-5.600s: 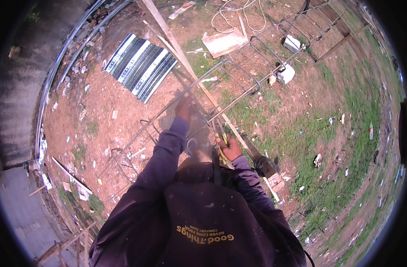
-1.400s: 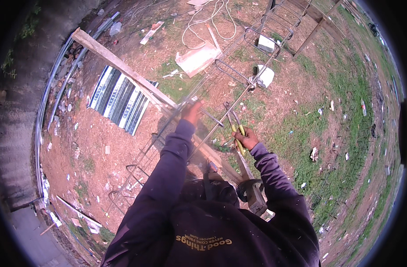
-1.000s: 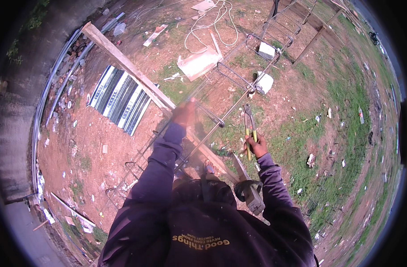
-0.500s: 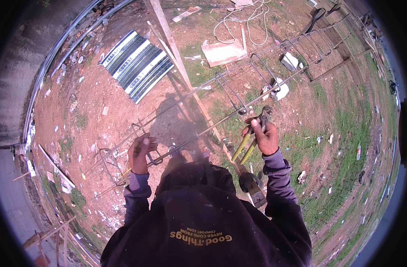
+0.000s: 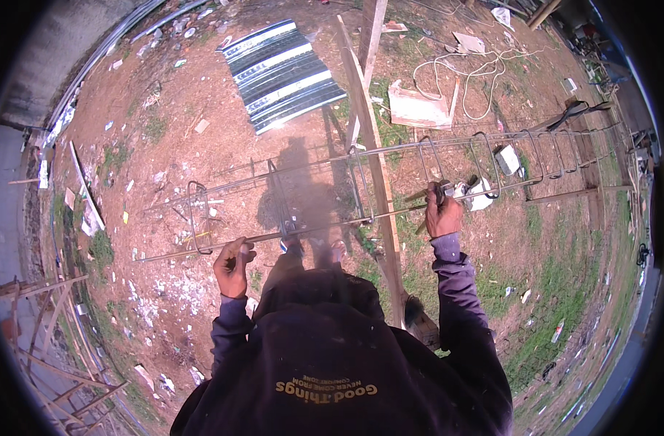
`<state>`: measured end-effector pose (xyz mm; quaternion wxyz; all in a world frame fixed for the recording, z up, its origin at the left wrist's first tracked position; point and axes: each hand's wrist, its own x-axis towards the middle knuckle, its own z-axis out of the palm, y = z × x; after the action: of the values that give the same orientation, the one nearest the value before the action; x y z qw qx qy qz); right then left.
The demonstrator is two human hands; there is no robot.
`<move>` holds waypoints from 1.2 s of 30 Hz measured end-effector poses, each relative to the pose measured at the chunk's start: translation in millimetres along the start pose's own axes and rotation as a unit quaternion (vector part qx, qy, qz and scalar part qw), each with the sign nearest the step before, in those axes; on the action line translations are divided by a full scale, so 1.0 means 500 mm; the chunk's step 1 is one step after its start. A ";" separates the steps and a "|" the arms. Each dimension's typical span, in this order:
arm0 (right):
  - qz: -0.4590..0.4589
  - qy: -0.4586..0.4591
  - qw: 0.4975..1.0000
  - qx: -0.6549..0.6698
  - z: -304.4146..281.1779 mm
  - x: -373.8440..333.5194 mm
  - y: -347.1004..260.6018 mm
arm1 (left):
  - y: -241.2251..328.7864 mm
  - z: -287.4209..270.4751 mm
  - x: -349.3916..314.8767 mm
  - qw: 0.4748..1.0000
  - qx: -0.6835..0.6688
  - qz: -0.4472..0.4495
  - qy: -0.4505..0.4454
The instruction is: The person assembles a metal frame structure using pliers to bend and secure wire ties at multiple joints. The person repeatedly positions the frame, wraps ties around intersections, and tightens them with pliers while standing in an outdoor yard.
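Note:
A long cage of thin steel bars (image 5: pixel 325 228) with bent wire stirrups (image 5: pixel 275 196) stretches across in front of me. My left hand (image 5: pixel 232 267) is closed around the near bar, just right of the leftmost stirrup (image 5: pixel 198 218). My right hand (image 5: pixel 444 216) grips pincers (image 5: pixel 418 196) at the near bar, beside a stirrup on the right. The fingers cover much of the tool, so its jaws are hard to make out.
Wooden beams (image 5: pixel 376 152) cross under the cage, one post (image 5: pixel 420 320) standing near my right arm. Beyond lie a striped corrugated sheet (image 5: pixel 282 76), a pale board (image 5: pixel 419 107) and loose rope (image 5: pixel 484 98). Litter and grass cover the ground; timber framing (image 5: pixel 49 327) stands lower left.
The view has turned, so the cage lies more level. My left hand has come down onto the near bar. My right hand has brought the pincers up against the bar.

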<state>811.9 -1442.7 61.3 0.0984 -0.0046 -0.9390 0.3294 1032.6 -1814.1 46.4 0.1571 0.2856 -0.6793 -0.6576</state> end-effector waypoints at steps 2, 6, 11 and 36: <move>-0.025 -0.019 1.000 -0.006 0.018 -0.014 0.019 | -0.008 -0.024 -0.006 0.999 -0.004 -0.014 0.033; -0.042 -0.043 0.998 -0.032 0.022 -0.025 0.051 | -0.009 -0.067 -0.003 0.998 -0.006 0.004 0.070; -0.118 -0.104 0.987 -0.026 -0.014 -0.018 0.038 | -0.006 -0.167 0.103 0.943 0.236 0.163 0.167; 0.012 -0.178 0.953 0.246 0.374 -0.398 -0.650 | -0.054 -0.373 0.532 0.777 0.443 0.357 -0.269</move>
<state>990.0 -1827.4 83.5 -0.0763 0.0673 -0.8312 0.5466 937.9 -2121.4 -7.0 0.0479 -0.1281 -0.9633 -0.2312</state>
